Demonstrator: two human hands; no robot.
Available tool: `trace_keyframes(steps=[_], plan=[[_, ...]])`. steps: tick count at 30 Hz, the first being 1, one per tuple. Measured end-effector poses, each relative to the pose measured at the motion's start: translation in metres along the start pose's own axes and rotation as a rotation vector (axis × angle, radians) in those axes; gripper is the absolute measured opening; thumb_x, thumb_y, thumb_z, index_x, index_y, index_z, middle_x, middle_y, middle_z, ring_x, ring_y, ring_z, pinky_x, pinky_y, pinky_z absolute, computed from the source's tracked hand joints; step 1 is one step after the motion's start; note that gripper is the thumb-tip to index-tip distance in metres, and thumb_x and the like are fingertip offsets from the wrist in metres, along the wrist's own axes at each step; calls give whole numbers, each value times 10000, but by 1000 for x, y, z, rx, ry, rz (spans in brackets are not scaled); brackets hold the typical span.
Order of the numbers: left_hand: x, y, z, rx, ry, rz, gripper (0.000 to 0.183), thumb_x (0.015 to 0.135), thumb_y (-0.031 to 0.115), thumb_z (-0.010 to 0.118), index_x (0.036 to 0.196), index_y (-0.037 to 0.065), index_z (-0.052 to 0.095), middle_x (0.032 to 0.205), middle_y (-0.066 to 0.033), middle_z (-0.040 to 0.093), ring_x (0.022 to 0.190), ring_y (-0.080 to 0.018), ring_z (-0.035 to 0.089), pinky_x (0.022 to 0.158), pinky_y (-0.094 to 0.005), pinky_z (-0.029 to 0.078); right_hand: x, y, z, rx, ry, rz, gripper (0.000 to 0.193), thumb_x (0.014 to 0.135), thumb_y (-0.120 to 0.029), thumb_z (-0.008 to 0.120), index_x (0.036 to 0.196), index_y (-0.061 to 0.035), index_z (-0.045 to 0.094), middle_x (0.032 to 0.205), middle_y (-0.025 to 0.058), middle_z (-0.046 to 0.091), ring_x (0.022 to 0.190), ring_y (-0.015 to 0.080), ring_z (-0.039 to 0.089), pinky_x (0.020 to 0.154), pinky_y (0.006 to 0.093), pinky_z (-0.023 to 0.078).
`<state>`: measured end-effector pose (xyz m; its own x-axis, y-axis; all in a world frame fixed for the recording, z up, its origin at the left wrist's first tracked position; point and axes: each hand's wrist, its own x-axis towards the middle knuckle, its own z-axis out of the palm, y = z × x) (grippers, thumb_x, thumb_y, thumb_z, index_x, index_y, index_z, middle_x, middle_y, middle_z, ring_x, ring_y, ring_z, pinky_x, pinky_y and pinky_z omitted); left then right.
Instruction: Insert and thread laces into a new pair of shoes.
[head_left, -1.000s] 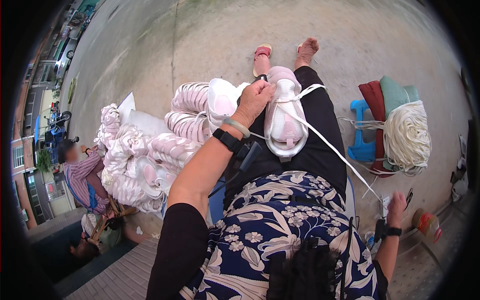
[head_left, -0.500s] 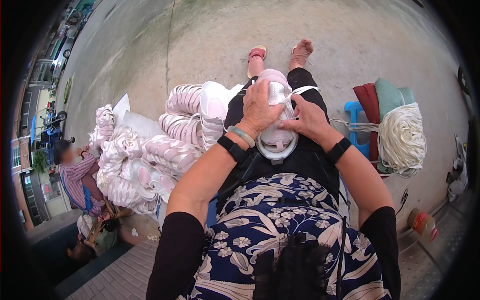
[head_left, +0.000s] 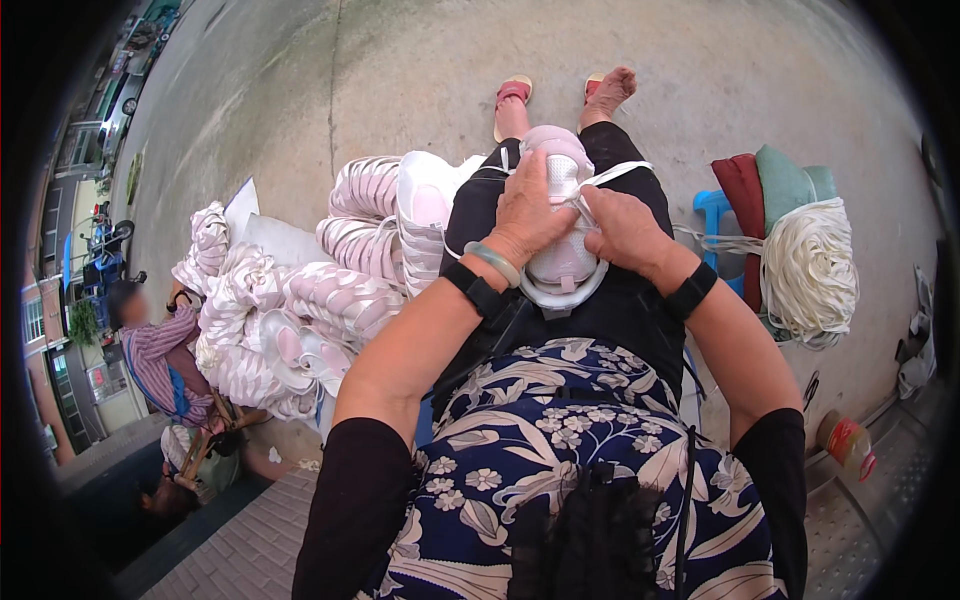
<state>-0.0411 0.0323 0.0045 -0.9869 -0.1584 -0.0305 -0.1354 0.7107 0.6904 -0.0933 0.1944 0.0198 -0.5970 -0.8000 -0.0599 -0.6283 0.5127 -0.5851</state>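
Note:
Across my lap lies a pale pink and white shoe upper (head_left: pixel 562 258), its tongue toward my knees. My left hand (head_left: pixel 528 212) wraps round its left side, the thumb by the eyelets. With thumb and forefinger bent together, my right hand (head_left: pixel 630 235) pinches at a white shoelace (head_left: pixel 622 171) over the middle of the upper. One stretch of the lace trails right over my thigh; the exact pinch point is partly hidden by my fingers.
To my left is a big heap of pink and white shoe uppers (head_left: pixel 340 300). On my right, a blue stool (head_left: pixel 711 215) carries red and green cloth (head_left: pixel 790 190) and a thick bundle of white laces (head_left: pixel 812 265). Another person (head_left: pixel 160 345) sits at the far left.
My right hand has shifted slightly right and down, its fingers drawing closer together on the lace. My left hand still grips the upper. The lace end now lies farther along my right thigh.

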Motion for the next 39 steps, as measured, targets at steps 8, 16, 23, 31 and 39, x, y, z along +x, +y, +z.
trace_keyframes(steps=[8,16,23,31,39], plan=[[-8,4,-5,87,37,118,759,630,213,699,1265,13,334,1244,-222,425,1148,-385,417,951,-410,356,5,13,5,14,-18,-33,183,683,-101,546,834,2,549,793,207,596,801,380,587,728,443,465],[-6,15,-7,610,108,752,65,705,152,573,705,89,556,699,-35,499,707,-206,540,633,-353,409,15,30,3,266,-117,19,230,666,-111,541,865,-25,619,797,203,624,790,369,595,727,412,470],[-1,22,9,673,33,630,57,714,123,550,721,72,574,664,-74,525,541,-230,585,477,-343,456,10,38,12,500,-56,22,254,663,-122,534,886,-49,631,782,208,615,763,360,596,700,388,466],[-26,23,-9,338,72,566,68,704,91,549,667,46,513,649,-108,514,529,-282,555,478,-375,447,-16,23,12,484,145,209,459,605,-206,639,999,-3,517,838,155,566,797,298,568,742,347,458],[-153,-120,-137,375,40,-172,177,714,128,545,634,-20,490,578,-200,506,528,-357,501,507,-432,387,-29,16,18,455,299,245,418,645,-218,667,973,-31,488,793,87,499,740,198,509,699,295,436]])
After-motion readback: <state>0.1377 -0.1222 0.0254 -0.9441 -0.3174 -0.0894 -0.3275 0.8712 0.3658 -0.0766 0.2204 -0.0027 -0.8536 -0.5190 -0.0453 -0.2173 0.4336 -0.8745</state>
